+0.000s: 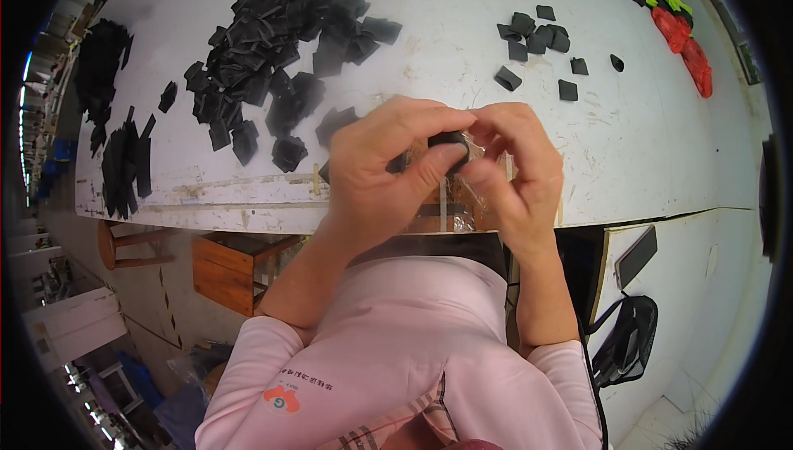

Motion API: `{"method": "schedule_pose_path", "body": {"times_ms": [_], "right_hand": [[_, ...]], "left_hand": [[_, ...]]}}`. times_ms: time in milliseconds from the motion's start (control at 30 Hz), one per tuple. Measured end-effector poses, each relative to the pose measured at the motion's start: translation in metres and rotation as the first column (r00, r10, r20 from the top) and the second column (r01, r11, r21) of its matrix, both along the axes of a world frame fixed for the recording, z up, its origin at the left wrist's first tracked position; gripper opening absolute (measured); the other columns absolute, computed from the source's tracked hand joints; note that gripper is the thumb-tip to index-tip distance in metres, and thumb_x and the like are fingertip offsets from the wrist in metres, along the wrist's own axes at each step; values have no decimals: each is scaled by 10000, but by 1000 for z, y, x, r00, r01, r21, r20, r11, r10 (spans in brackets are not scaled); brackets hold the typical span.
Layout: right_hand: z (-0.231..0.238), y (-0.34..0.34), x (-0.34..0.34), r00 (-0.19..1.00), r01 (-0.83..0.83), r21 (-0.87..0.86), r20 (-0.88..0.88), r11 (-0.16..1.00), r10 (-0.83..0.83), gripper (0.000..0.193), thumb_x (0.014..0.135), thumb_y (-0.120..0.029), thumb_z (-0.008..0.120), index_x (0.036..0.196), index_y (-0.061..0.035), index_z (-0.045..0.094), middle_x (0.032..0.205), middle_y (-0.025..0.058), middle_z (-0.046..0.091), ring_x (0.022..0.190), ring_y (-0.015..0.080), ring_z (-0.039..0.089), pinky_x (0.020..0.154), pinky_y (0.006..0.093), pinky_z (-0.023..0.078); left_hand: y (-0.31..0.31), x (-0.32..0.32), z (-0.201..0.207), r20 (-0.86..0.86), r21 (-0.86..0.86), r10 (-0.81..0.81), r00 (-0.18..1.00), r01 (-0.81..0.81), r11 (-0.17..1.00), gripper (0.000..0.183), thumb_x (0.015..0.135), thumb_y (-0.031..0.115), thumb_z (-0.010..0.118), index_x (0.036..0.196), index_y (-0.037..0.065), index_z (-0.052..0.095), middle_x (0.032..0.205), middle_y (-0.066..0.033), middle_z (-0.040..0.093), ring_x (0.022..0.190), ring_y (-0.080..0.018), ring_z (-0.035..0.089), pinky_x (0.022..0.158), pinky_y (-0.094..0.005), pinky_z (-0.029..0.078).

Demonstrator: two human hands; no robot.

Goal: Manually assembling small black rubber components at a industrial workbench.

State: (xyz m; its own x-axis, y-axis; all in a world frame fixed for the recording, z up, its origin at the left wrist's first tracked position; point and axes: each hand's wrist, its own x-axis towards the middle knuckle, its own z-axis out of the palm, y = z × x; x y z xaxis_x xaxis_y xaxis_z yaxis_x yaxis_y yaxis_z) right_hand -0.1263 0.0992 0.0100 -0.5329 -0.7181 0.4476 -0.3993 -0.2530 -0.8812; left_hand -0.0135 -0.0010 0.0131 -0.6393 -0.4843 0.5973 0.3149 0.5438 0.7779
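A small black fabric piece point(450, 139), bent into a curved loop, is pinched between the thumb and forefinger of my left hand point(378, 161). Beside it, my right hand point(524, 171) has its fingers curled in, their tips close to the piece and touching my left fingertips. What the right fingers hold, if anything, is hidden. Both hands are over the near edge of the white table point(450, 45). Behind the left hand lies a large heap of flat black pieces point(264, 29). To the right, farther off, several small folded black loops point(537, 35) lie scattered.
Black strips point(124, 165) lie at the table's left end, with a dark heap point(101, 70) beyond. Red plastic bags point(681, 41) sit at the far right. A wooden stool point(223, 272) stands below on the left. A black bag point(629, 338) is at the lower right.
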Motion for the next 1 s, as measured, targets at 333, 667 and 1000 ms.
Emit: {"method": "schedule_pose_path", "body": {"times_ms": [333,667,1000], "right_hand": [[13,-7,14,943,90,41,-326,995,-72,145,665,-39,669,788,-24,593,674,62,530,540,168,516,461,255,398],[6,-1,12,984,46,83,-173,995,-31,123,682,-22,644,794,-17,595,664,71,555,541,180,523,473,262,404],[-10,-12,1,924,24,-108,-378,994,-63,95,684,-25,631,765,-28,581,610,60,526,517,195,487,455,280,393]], "left_hand": [[2,6,-14,-360,741,-15,933,295,604,116,852,80,502,939,11,537,858,-80,518,827,-165,482,799,-290,398],[12,4,-18,-363,767,-3,932,301,567,116,849,87,512,937,16,534,908,-78,514,838,-153,489,819,-278,400],[18,9,-23,-337,733,3,942,260,628,143,847,80,518,970,7,508,927,-92,534,876,-153,507,830,-278,397]]}}
